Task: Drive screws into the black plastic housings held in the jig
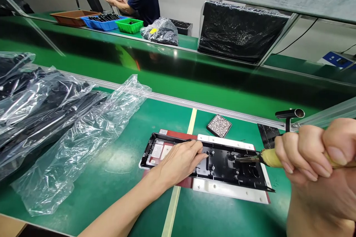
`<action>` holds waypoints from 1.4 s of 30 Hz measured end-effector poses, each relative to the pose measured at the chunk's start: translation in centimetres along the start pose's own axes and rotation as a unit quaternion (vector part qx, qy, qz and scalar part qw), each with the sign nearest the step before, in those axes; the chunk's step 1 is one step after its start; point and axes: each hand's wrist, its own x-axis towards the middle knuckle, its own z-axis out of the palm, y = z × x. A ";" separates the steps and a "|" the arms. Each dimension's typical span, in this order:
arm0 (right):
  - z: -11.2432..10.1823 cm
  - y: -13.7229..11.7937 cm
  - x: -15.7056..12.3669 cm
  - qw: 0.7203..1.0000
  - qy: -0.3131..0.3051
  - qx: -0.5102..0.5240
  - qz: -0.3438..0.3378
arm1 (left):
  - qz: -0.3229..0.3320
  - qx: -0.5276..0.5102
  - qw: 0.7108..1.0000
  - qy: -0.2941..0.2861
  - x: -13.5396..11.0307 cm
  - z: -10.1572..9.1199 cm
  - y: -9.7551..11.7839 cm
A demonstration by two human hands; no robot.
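Note:
A long black plastic housing (222,163) lies in a white fixture plate (230,190) on the green bench. My left hand (180,161) rests flat on the housing's left-middle part, fingers curled slightly and pressing it down. My right hand (311,152) is clenched in a fist around the yellowish handle of a soldering iron (267,158). The iron's metal tip (244,159) touches the inside of the housing near its right end.
Clear plastic bags of black parts (41,111) fill the left of the bench. A small speckled square pad (219,125) lies behind the fixture. Across the conveyor belt (167,70), another person (139,2) works beside coloured bins (102,20) and a black-lined box (239,31).

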 end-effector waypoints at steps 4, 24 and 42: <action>3.7 0.6 0.0 1.000 0.011 -0.005 -0.027 | 0.012 0.007 1.000 0.007 0.1 0.1 -0.1; 5.7 3.4 -1.3 0.999 0.018 -0.003 0.027 | 0.015 0.040 0.999 -0.004 0.5 -0.7 0.7; 5.4 3.9 -0.7 0.995 -0.052 0.032 0.074 | 0.015 0.057 0.998 -0.011 0.7 -0.8 0.8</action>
